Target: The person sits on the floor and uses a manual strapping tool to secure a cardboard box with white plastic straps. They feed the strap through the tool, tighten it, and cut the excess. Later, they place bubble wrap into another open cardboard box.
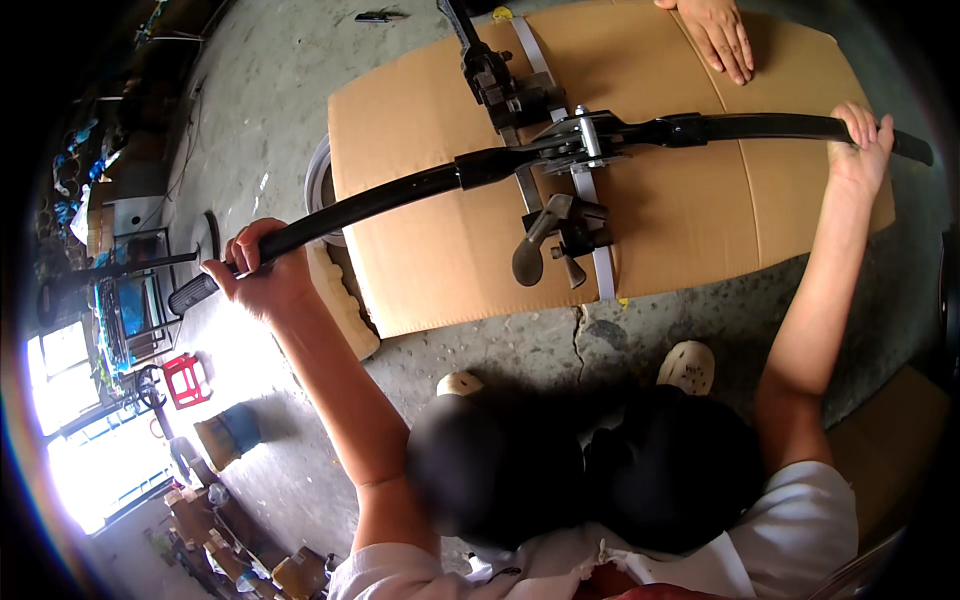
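Left hand (pixel 265 265) and right hand (pixel 862 145) each have a grip curled round an end of the long-handled black tool (pixel 585 145), arms wide. It's above the white strap (pixel 605 272) across the cardboard box (pixel 680 215). Uneven pulling could twist it off line imo. Can't tell if it's biting the strap, its underside's hidden. Another person's hand (pixel 717 42) is cut off up top.

The bar (pixel 375 208) is smooth and glossy; its grip (pixel 192 292), ribbed. The joint (pixel 590 136) is shiny metal. The cardboard (pixel 680 220) is matt; the floor (pixel 480 343) is rough concrete.
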